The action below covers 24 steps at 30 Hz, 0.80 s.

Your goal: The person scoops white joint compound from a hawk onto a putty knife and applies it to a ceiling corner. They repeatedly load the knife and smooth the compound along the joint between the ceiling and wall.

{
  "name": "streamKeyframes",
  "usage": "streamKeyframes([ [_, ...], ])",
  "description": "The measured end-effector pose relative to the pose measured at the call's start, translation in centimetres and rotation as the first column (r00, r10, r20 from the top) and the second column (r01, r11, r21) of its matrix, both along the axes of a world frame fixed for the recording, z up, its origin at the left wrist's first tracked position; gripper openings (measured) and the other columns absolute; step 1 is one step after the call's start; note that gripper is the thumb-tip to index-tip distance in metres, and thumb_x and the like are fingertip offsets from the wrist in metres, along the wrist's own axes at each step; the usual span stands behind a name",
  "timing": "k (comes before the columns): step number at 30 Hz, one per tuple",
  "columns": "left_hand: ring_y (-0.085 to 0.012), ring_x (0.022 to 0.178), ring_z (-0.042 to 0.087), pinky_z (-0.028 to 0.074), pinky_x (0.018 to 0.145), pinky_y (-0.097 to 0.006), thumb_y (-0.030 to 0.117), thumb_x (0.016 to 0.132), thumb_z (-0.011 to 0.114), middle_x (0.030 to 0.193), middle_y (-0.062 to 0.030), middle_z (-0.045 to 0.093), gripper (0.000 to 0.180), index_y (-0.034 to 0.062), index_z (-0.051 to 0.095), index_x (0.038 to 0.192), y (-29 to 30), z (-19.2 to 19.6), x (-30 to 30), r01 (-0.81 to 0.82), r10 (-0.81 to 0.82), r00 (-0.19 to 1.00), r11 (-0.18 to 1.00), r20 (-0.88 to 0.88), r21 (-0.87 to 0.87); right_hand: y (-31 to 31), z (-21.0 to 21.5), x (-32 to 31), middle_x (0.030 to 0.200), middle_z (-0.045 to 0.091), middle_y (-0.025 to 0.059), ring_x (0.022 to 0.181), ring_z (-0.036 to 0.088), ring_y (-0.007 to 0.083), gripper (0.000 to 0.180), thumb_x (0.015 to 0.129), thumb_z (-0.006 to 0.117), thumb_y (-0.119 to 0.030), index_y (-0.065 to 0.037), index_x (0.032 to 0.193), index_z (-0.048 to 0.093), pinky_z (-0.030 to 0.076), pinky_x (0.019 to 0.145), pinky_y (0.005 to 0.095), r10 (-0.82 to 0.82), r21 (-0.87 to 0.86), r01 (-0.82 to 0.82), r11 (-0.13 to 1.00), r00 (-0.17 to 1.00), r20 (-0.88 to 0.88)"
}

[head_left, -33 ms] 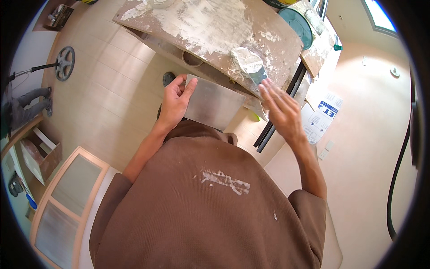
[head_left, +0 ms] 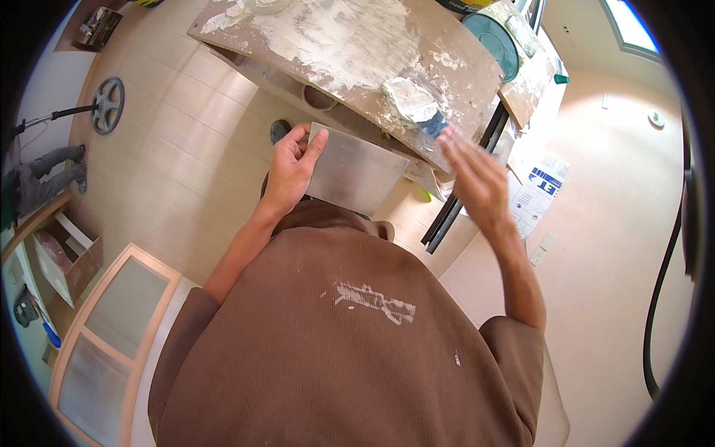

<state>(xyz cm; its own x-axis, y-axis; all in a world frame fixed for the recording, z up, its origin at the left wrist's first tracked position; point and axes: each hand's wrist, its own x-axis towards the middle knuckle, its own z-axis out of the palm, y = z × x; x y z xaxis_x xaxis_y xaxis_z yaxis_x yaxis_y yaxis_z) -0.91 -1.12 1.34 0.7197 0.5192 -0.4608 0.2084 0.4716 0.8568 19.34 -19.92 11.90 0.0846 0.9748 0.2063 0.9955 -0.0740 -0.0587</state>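
Observation:
My left hand [head_left: 292, 168] grips a thin, flat metal plate [head_left: 354, 169] by its left edge, thumb on top. The plate hangs just in front of the table's near edge, over my lap. My right hand [head_left: 479, 185], slightly blurred, is closed on a putty knife, its handle hidden by the fingers. The knife's blade [head_left: 435, 126] lies low over the table's near right part, against a lump of white filler paste [head_left: 410, 99]. More white paste is smeared across the brown tabletop [head_left: 477, 71].
At the table's far right stands a round teal lid [head_left: 491, 46] beside a bucket [head_left: 465, 6]. Dark metal rails [head_left: 445, 222] run below my right hand, by a printed white sheet [head_left: 535, 197]. A framed panel [head_left: 115, 339] leans at lower left. Another person's legs [head_left: 52, 179] show at far left.
My right hand has shifted slightly to the right, and the knife's blade has moved right with it and turned a little. My left hand and the plate have stayed put.

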Motion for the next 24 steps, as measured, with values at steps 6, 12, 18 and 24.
streamKeyframes([
  [6,0.001,0.054,0.027,0.022,0.047,-0.02,0.027,0.095,0.056,0.06,0.0098,0.04,0.023,0.005,0.054,0.087,-0.5,1.8,-0.1,0.032,-0.032,0.999,0.999,0.017,-0.01,7.0,2.8,5.7,0.09,0.068,0.015,0.077,0.066,0.0219,0.025,0.082,0.054,0.006,-0.001,0.104,0.066,0.052,0.067,0.0305,-0.162,0.007,0.182,0.983,0.889,-0.429],
  [12,0.0007,0.059,0.034,0.028,0.05,-0.019,0.027,0.096,0.054,0.065,0.0075,0.047,0.024,0.004,0.055,0.09,-1.0,0.6,-0.4,0.063,-0.062,0.997,0.998,0.05,-0.027,17.0,2.4,9.7,0.088,0.065,0.0175,0.078,0.063,0.0245,0.018,0.084,0.057,-0.004,0.003,0.1,0.061,0.048,0.073,0.0326,-0.051,-0.27,-0.104,0.957,0.858,-0.512],
  [18,-0.0036,0.075,0.051,0.043,0.067,-0.021,0.023,0.093,0.058,0.085,0.0006,0.06,0.027,-0.0003,0.057,0.106,-1.4,1.8,0.1,0.102,-0.083,0.99,0.98,0.113,-0.17,19.9,0.6,8.1,0.097,0.067,0.0166,0.085,0.065,0.024,0.018,0.084,0.054,0.004,0.003,0.098,0.066,0.051,0.078,0.0306,0.086,-0.392,-0.309,0.866,0.866,-0.493],
  [24,-0.0115,0.1,0.055,0.043,0.09,-0.027,0.012,0.091,0.059,0.11,-0.0073,0.06,0.036,-0.0044,0.051,0.122,-1.9,2.7,-0.6,0.187,-0.135,0.967,0.951,0.214,-0.248,18.2,-0.4,8.2,0.09,0.067,0.0178,0.081,0.065,0.029,0.022,0.078,0.053,0.007,0.002,0.095,0.066,0.05,0.074,0.0349,0.279,-0.323,-0.497,0.805,0.799,-0.532],
])
